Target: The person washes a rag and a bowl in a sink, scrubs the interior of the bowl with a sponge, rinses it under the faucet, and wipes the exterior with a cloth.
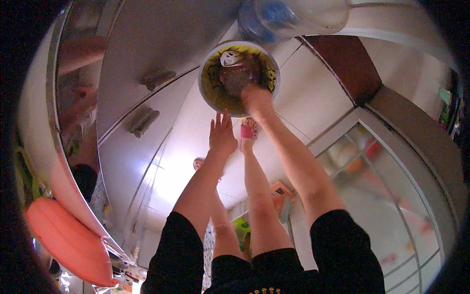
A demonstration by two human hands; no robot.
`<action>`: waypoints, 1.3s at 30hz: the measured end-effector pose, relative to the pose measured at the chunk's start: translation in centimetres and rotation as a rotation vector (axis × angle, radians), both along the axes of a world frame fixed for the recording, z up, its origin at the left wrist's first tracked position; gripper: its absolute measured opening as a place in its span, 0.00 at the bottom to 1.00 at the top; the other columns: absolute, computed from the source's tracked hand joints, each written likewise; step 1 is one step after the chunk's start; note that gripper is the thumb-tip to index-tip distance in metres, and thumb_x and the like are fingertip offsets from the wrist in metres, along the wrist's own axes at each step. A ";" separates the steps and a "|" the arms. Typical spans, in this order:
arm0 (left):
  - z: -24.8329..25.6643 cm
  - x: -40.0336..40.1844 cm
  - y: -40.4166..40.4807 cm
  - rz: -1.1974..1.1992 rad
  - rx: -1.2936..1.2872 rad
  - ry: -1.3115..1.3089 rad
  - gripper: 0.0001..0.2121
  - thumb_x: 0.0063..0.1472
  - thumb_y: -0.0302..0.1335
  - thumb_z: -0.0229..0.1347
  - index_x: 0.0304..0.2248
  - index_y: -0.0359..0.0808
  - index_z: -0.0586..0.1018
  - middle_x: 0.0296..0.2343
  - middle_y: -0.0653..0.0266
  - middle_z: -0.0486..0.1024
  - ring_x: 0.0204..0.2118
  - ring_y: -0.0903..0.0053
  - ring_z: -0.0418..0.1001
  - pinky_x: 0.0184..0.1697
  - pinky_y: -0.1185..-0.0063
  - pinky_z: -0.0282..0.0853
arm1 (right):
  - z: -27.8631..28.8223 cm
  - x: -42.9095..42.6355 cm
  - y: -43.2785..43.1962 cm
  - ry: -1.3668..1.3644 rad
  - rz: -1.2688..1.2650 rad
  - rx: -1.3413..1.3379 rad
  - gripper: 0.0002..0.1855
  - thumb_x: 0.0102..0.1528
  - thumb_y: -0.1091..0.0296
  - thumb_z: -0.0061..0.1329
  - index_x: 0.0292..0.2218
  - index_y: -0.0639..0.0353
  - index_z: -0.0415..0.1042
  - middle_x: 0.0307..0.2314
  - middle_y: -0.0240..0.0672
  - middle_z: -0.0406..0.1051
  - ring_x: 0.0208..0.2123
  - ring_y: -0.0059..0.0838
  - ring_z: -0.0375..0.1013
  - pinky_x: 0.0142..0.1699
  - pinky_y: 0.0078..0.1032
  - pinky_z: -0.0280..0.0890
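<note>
A round bin point(202, 81) with a pale rim stands on the floor before me. A yellow bag lines it, and dark contents with a white crumpled piece point(230, 58) lie inside. My right hand point(258, 102) is over the near right rim, its fingers reaching into the bin. Motion blurs it, and I cannot see whether anything is between the fingers. My left hand point(222, 135) has its fingers apart at the near rim; the fingertips appear to touch it. That hand holds nothing.
Beyond the bin stand large clear and blue plastic containers point(290, 16). Cabinet doors with handles point(143, 121) rise on the left. On the right is a glass-paned door point(374, 191). An orange-red plastic basin point(69, 240) sits at far left. My foot in a pink slipper point(248, 131) is close to the bin.
</note>
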State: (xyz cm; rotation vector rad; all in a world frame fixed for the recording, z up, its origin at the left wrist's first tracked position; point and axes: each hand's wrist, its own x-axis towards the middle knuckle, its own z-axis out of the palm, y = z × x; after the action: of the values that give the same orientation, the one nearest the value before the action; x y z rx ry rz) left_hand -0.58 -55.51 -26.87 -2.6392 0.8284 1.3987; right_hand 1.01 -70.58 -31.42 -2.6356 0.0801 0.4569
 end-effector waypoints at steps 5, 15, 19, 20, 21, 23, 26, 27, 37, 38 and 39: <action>0.1 0.4 0.9 0.055 -0.025 0.007 0.28 0.44 0.25 0.46 0.48 0.30 0.58 0.53 0.58 0.41 0.56 0.66 0.38 0.56 0.68 0.39 | 0.5 0.6 -1.1 -0.064 -0.127 0.143 0.02 0.38 0.73 0.44 0.18 0.61 0.67 0.21 0.36 0.68 0.22 0.37 0.69 0.28 0.29 0.64; 15.3 0.7 -1.4 0.519 -0.419 -0.009 0.18 0.46 0.26 0.49 0.41 0.40 0.69 0.50 0.54 0.52 0.54 0.61 0.45 0.55 0.69 0.43 | 18.1 -2.4 -5.0 0.222 -1.302 1.235 0.07 0.43 0.71 0.51 0.26 0.61 0.69 0.15 0.25 0.64 0.14 0.12 0.58 0.16 0.10 0.48; 24.0 -0.8 -0.4 0.614 -0.636 -0.043 0.18 0.45 0.22 0.46 0.40 0.41 0.69 0.47 0.55 0.57 0.51 0.59 0.52 0.52 0.71 0.51 | 26.9 -3.9 -4.9 0.193 -1.286 1.458 0.05 0.45 0.72 0.49 0.27 0.60 0.68 0.18 0.24 0.64 0.13 0.12 0.56 0.15 0.10 0.46; 26.1 -1.4 0.1 0.621 -0.671 -0.027 0.18 0.45 0.22 0.45 0.39 0.40 0.69 0.47 0.54 0.57 0.51 0.59 0.52 0.52 0.71 0.51 | 29.2 -4.2 -4.5 0.174 -1.296 1.448 0.04 0.45 0.72 0.49 0.26 0.59 0.67 0.17 0.24 0.64 0.13 0.11 0.56 0.15 0.09 0.46; 28.2 -1.3 0.8 0.631 -0.706 -0.022 0.18 0.45 0.22 0.45 0.39 0.40 0.69 0.47 0.54 0.57 0.50 0.59 0.53 0.52 0.71 0.52 | 31.5 -3.9 -3.8 0.156 -1.294 1.445 0.04 0.46 0.72 0.49 0.25 0.59 0.67 0.17 0.24 0.63 0.13 0.11 0.56 0.15 0.09 0.46; 31.7 -1.5 2.8 0.681 -0.769 0.009 0.19 0.45 0.20 0.45 0.40 0.41 0.69 0.48 0.56 0.57 0.50 0.61 0.54 0.52 0.71 0.51 | 35.6 -3.6 -1.9 0.136 -1.265 1.446 0.03 0.46 0.72 0.48 0.24 0.58 0.67 0.16 0.23 0.62 0.13 0.11 0.55 0.16 0.09 0.47; 37.9 -1.8 6.9 0.717 -0.854 0.009 0.21 0.43 0.18 0.47 0.41 0.43 0.68 0.49 0.58 0.55 0.51 0.62 0.53 0.53 0.71 0.49 | 41.9 -3.3 2.1 0.092 -1.134 1.476 0.04 0.47 0.72 0.47 0.23 0.58 0.66 0.14 0.22 0.60 0.13 0.11 0.55 0.16 0.09 0.47; 40.2 -2.0 8.6 0.721 -0.880 -0.020 0.21 0.44 0.18 0.46 0.41 0.43 0.68 0.48 0.58 0.56 0.51 0.62 0.53 0.53 0.71 0.49 | 43.8 -3.3 3.8 0.081 -1.074 1.487 0.04 0.47 0.72 0.47 0.23 0.58 0.66 0.14 0.22 0.60 0.13 0.11 0.55 0.16 0.09 0.47; 47.8 -8.9 29.8 0.973 -0.911 -0.418 0.20 0.44 0.19 0.45 0.40 0.41 0.68 0.46 0.53 0.58 0.49 0.60 0.56 0.51 0.72 0.52 | 51.7 -3.3 28.0 0.209 -0.532 1.558 0.07 0.46 0.68 0.49 0.24 0.59 0.66 0.14 0.22 0.59 0.13 0.10 0.54 0.16 0.10 0.45; 48.6 -9.6 31.7 1.012 -0.912 -0.458 0.20 0.44 0.19 0.45 0.40 0.41 0.68 0.46 0.53 0.58 0.48 0.60 0.57 0.51 0.72 0.52 | 52.3 -3.0 30.3 0.215 -0.495 1.530 0.07 0.46 0.68 0.49 0.25 0.60 0.66 0.14 0.22 0.60 0.12 0.11 0.54 0.16 0.10 0.45; 48.6 -11.2 34.4 1.078 -0.875 -0.515 0.19 0.44 0.19 0.46 0.40 0.41 0.69 0.46 0.53 0.58 0.48 0.60 0.57 0.51 0.72 0.53 | 51.7 -3.2 33.7 0.264 -0.438 1.519 0.08 0.46 0.68 0.49 0.26 0.61 0.66 0.15 0.23 0.60 0.12 0.11 0.54 0.15 0.10 0.45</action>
State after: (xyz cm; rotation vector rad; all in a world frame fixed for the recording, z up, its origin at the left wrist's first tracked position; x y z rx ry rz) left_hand -11.75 -21.15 21.69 -4.1394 -0.2182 0.1759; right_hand -2.23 -36.87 20.30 -1.0229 0.2589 0.4301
